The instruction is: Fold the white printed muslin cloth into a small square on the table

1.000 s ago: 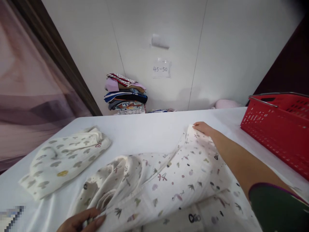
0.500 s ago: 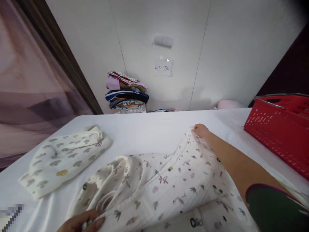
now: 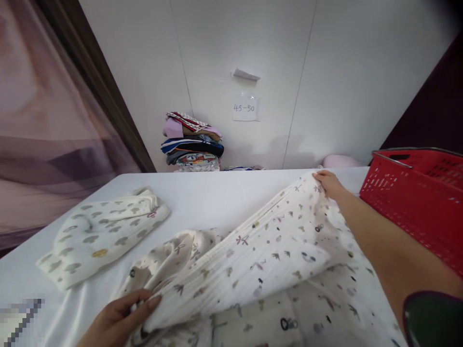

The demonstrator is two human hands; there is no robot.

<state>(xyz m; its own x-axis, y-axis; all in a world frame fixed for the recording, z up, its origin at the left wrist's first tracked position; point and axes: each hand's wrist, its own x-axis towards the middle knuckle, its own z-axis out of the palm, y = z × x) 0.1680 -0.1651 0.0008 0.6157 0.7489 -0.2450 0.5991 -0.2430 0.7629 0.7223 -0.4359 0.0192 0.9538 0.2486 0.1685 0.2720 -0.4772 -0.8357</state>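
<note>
Both hands [image 3: 117, 320] pinching printed cloth [image 3: 260, 255], white table [image 3: 217, 197], white wall [image 3: 253, 48]

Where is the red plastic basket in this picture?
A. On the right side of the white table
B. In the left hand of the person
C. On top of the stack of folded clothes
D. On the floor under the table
A: the red basket stands on the right edge of the white table, just beyond the right hand that grips the printed cloth.
</note>
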